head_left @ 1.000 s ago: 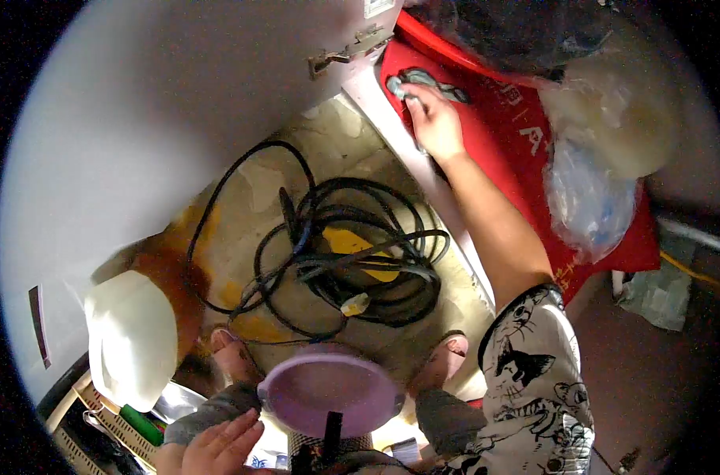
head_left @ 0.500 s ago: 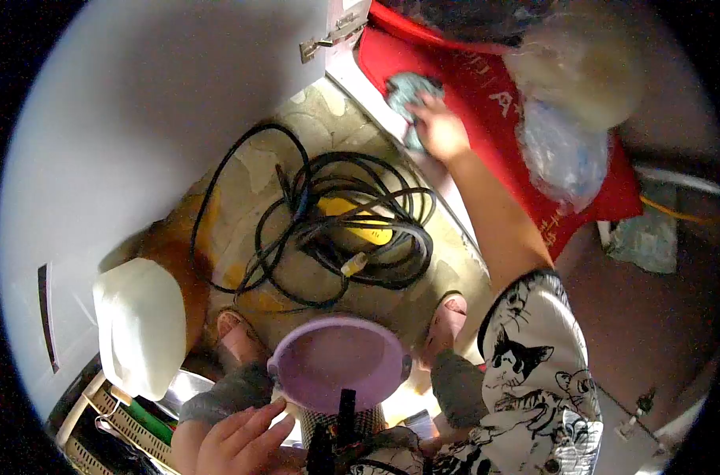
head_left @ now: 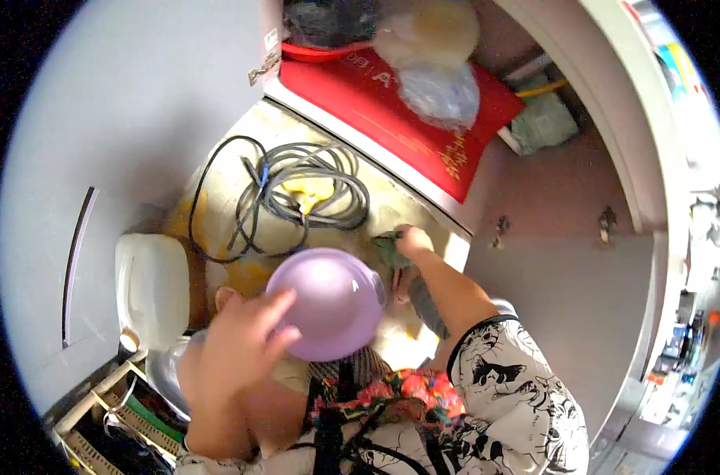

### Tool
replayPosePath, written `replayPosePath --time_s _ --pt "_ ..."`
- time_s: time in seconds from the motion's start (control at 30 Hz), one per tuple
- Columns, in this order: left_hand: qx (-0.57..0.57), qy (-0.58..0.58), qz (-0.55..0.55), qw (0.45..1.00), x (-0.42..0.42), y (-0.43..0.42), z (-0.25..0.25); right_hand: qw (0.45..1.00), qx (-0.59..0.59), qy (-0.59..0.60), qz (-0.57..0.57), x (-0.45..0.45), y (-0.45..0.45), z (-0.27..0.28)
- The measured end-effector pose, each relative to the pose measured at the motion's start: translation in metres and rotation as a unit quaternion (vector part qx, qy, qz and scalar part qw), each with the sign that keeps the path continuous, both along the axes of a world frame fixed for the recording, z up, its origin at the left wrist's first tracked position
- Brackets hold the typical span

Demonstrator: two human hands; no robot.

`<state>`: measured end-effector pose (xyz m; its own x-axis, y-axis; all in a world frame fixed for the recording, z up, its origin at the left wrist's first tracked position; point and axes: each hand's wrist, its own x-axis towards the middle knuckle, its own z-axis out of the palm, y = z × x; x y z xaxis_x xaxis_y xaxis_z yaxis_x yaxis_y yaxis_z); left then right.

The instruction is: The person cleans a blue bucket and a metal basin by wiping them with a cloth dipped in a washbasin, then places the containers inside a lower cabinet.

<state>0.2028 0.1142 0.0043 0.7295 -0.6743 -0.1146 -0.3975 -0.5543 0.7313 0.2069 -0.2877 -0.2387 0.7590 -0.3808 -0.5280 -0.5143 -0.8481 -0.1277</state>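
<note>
My right hand (head_left: 414, 241) is closed on a grey-green cloth (head_left: 389, 248), above the floor to the upper right of the purple basin (head_left: 326, 307). My left hand (head_left: 245, 340) has its fingers apart over the basin's left rim and holds nothing. The basin sits low in front of my body, and whether water is in it I cannot tell. Just past it, a loose coil of black cable (head_left: 277, 198) with a yellow piece (head_left: 308, 190) in its middle lies on the floor.
To the right, an open cabinet holds a red printed sheet (head_left: 407, 119) and a clear plastic bag (head_left: 439, 91). A white jug (head_left: 154, 289) stands left, near a slatted crate (head_left: 126, 423). A grey panel (head_left: 122, 142) rises at left; a cabinet door (head_left: 573, 317) is at right.
My right hand has come down from the cabinet's front edge with the cloth, towards the basin. My left hand has risen to the basin's rim. The view has shifted to the right.
</note>
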Motion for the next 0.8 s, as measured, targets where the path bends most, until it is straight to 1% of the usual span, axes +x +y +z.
replayPosePath --time_s 0.03,0.07,0.13,0.17,0.2,0.27,0.3,0.33,0.37,0.4,0.43,0.47,0.53,0.57,0.6,0.67,0.7,0.73,0.8 --pt "0.009 0.012 0.029 0.999 -0.005 0.002 -0.003 0.995 0.007 -0.085 0.057 -0.017 0.010 0.005" --pt "0.016 0.023 0.060 0.998 -0.009 0.008 -0.005 0.997 0.034 -0.069 0.024 -0.029 0.030 0.024" --pt "0.068 0.007 0.097 0.993 -0.017 0.010 -0.012 0.987 0.058 -0.147 0.012 -0.053 0.050 0.049" --pt "0.056 -0.006 0.095 0.994 -0.019 0.012 -0.014 0.982 0.074 -0.169 -0.032 -0.063 0.056 0.054" --pt "0.045 -0.020 0.095 0.994 -0.022 0.012 -0.017 0.981 0.078 -0.174 -0.034 -0.074 0.060 0.065" --pt "0.054 -0.010 0.094 0.994 -0.030 0.010 -0.023 0.938 0.186 -0.268 -0.118 -0.096 0.066 0.088" --pt "0.078 0.004 0.091 0.993 -0.034 0.009 -0.027 0.908 0.209 -0.337 -0.136 -0.110 0.073 0.091" --pt "0.104 0.018 0.087 0.991 -0.043 0.007 -0.032 0.907 0.211 -0.336 -0.137 -0.126 0.074 0.092" --pt "0.083 -0.007 0.079 0.993 -0.049 0.006 -0.040 0.902 0.194 -0.365 -0.124 -0.142 0.077 0.090" --pt "0.098 0.044 0.080 0.991 -0.052 0.003 -0.040 0.894 0.178 -0.395 -0.114 -0.157 0.079 0.082" --pt "0.061 0.028 0.073 0.995 -0.055 0.003 -0.052 0.913 0.110 -0.390 -0.038 -0.174 0.074 0.072" --pt "0.022 0.011 0.068 0.997 -0.056 0.003 -0.067 0.949 0.084 -0.298 -0.051 -0.188 0.069 0.058" --pt "0.022 0.030 0.075 0.996 -0.057 -0.001 -0.073 0.970 0.105 -0.178 -0.127 -0.199 0.070 0.052" --pt "0.017 0.048 0.081 0.995 -0.057 -0.002 -0.073 0.961 0.104 -0.233 -0.110 -0.202 0.070 0.050" --pt "0.019 0.044 0.084 0.995 -0.059 -0.001 -0.077 0.960 0.108 -0.236 -0.107 -0.201 0.073 0.057" --pt "0.018 0.038 0.092 0.995 -0.063 0.002 -0.081 0.959 0.041 -0.276 -0.037 -0.204 0.079 0.073" --pt "0.044 0.070 0.086 0.993 -0.065 0.002 -0.071 0.988 -0.018 -0.155 0.000 -0.212 0.084 0.080" --pt "0.045 0.068 0.088 0.993 -0.071 0.006 -0.076 0.999 0.009 0.030 0.042 -0.210 0.076 0.080" --pt "0.057 0.001 0.077 0.995 -0.057 0.011 -0.094 0.998 0.040 -0.054 0.017 -0.205 0.074 0.061"
